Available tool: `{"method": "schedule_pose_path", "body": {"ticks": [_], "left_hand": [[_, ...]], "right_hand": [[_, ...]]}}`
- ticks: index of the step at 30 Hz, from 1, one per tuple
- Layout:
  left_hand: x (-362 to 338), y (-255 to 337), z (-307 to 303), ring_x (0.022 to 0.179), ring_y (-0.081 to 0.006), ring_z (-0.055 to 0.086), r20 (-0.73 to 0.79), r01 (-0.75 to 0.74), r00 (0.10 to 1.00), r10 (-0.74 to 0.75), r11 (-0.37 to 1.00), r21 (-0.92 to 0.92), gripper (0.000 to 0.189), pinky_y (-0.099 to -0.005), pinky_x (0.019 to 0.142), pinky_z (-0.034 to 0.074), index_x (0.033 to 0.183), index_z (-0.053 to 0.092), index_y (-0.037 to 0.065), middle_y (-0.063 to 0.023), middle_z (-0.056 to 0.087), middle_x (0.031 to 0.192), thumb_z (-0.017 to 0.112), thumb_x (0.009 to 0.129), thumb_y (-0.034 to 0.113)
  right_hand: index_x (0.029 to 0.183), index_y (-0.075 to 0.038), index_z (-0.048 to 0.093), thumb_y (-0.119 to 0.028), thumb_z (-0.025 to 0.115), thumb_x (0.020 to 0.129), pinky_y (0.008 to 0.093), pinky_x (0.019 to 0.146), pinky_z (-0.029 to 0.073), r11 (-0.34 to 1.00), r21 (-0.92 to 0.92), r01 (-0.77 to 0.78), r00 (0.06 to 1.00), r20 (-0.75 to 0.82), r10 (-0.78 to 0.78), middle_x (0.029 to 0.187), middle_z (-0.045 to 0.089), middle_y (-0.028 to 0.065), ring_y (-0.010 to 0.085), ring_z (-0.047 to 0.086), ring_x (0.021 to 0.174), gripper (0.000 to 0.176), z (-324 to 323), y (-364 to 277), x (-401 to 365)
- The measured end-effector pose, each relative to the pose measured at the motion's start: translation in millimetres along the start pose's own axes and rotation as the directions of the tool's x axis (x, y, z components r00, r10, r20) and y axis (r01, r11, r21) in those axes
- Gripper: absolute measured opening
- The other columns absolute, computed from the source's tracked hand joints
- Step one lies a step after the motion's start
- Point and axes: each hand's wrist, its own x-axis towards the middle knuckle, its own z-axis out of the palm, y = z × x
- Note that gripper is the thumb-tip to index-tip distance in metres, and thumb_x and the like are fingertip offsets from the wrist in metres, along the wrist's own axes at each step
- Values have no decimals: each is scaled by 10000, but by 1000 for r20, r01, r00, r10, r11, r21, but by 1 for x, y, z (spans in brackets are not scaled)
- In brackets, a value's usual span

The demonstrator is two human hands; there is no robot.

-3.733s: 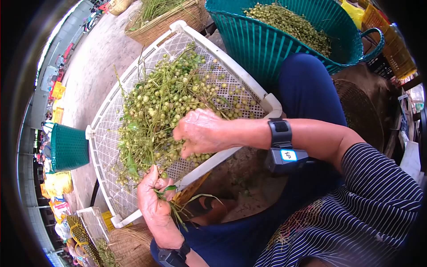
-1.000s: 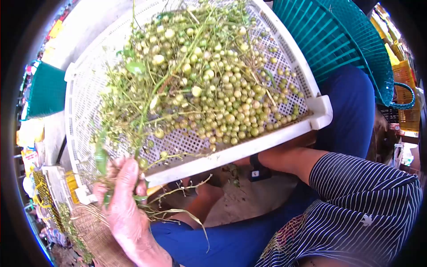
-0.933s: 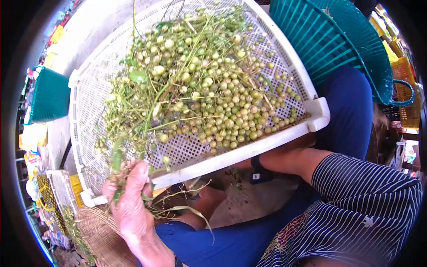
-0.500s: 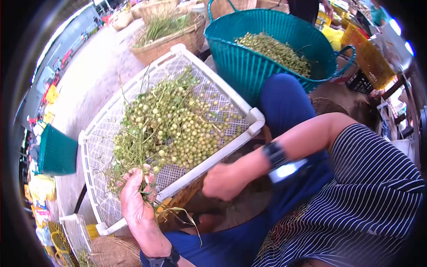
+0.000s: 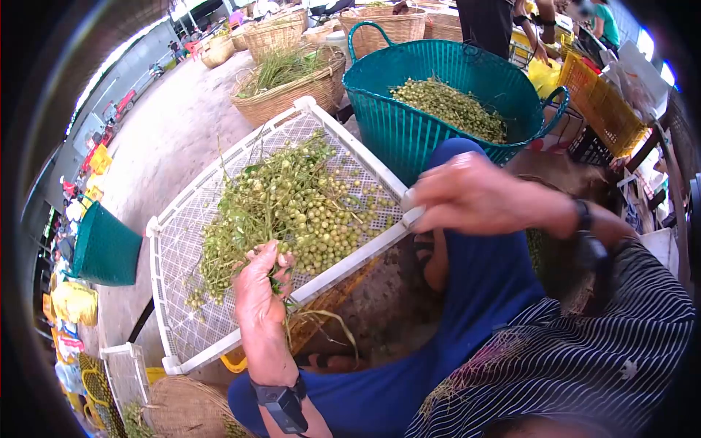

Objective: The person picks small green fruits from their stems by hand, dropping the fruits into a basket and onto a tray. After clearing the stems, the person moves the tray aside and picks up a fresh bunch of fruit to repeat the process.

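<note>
My left hand (image 5: 261,288) is closed around thin green stems (image 5: 277,281) at the near edge of a white plastic mesh tray (image 5: 241,339). A dry, pale stalk (image 5: 332,319) trails below the fingers. In the tray lies a heap of small round green berries (image 5: 314,223), loose on the right and tangled with stems and leaves (image 5: 241,226) on the left. My right hand (image 5: 467,196), blurred by motion, is over the tray's right corner. Its fingers point left and stand apart, and nothing shows in them.
A teal plastic basket (image 5: 387,139) holding more berries stands beyond my knee. A wicker basket of greens (image 5: 292,87) is behind the tray. Another teal basket (image 5: 109,244) stands at left, with a woven basket (image 5: 186,405) below it. Yellow crates (image 5: 602,95) and people (image 5: 485,25) are at back right.
My right hand has risen from below the tray's front edge to its right corner. My left hand stays closed on the stems. The whole view has shifted slightly.
</note>
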Motion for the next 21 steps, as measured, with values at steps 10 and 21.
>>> {"method": "schedule_pose_path", "body": {"ticks": [10, 21], "left_hand": [[27, -7, -27, 501, -95, 477, -69, -76, 995, 77, 997, 19, 102, -201, 396, 286, 775, 554, 103, -5, 550, 626, 647, 802, 133], [29, 7, -26, 438, -59, 362, -53, -10, 999, 8, 999, -34, 105, -191, 371, 247, 797, 518, 77, -24, 493, 612, 597, 835, 136]], "right_hand": [[699, -2, 587, -159, 575, 763, 373, 565, 465, 975, -23, 223, 953, -205, -223, 626, 586, 135, 270, 597, 608, 170, 125, -9, 141], [772, -42, 625, -156, 643, 679, 400, 588, 474, 957, 186, -225, 951, -173, 257, 694, 614, 142, 320, 612, 699, 148, 154, 6, 139]]}}
